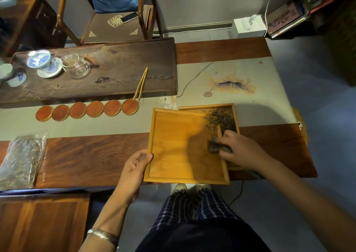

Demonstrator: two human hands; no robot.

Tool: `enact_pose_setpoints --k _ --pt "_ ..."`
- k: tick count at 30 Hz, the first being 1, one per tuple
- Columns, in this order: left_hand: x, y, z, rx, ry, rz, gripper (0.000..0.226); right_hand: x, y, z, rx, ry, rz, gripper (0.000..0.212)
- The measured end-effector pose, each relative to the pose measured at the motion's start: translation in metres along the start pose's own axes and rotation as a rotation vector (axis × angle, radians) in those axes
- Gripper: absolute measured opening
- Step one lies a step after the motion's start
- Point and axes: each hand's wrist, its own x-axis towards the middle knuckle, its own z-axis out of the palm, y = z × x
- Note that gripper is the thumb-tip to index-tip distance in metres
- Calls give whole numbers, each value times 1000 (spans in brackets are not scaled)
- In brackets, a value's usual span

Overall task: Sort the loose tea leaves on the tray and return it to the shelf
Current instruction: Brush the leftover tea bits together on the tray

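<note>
Right hand (244, 151): fingers curling round a small dark brush (216, 146), blurred, possibly mid-sweep, its head lying on the upper tray (173, 145) near the far right corner. Left hand (134, 169): thumb and fingers pinching that tray's left rim near the front corner. Upper tray: pale wood, tilting over a second tray (234, 115) of the same wood, which is showing at the far right beneath it. Tea leaves (221, 119): lying heaped in the second tray and trailing onto the upper tray's far right corner. Both trays are sitting at the near edge of the table (86, 159), partly on a grey runner (250, 68). Left of them: six round coasters (86, 110) lying in a row, tongs (141, 84) touching the rightmost, a bag (21, 159) of leaves at the far left. Beyond: dark tea board (125, 66) bearing a lidded cup (39, 59) and glass pitcher (78, 66).
</note>
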Motion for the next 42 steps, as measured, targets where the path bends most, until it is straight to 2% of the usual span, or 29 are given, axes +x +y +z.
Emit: enact_pose_setpoints --k 4,7,9,11,13,15,16,20,24,39,42 --pt "1 -3 -4 8 8 2 25 11 -1 1 44 106 41 24" --pt "3 -4 -5 4 29 -3 20 3 -7 -1 186 171 41 12" --pt "3 -3 -6 5 43 2 20 -9 -10 -6 305 161 9 13" --pt "4 -1 -6 5 61 8 19 -27 -16 -10 350 73 -30 16" --pt "4 -1 -8 -8 76 5 20 -46 -24 -8 299 -21 -34 12" --pt "4 -1 -9 -19 75 -3 23 -57 -28 -2 229 -49 -26 31" --pt "4 -1 -8 -19 70 -8 23 -60 -28 0 191 -53 -18 36" --pt "1 2 -3 3 60 5 20 -52 -24 9 -8 -34 -41 35" --pt "4 8 -2 39 59 30 22 -38 -22 8 -69 10 -12 36" --pt "-1 15 2 52 8 50 21 18 -4 0 114 218 194 19" --pt "-2 15 4 25 24 34 22 17 -11 -4 277 276 181 30"
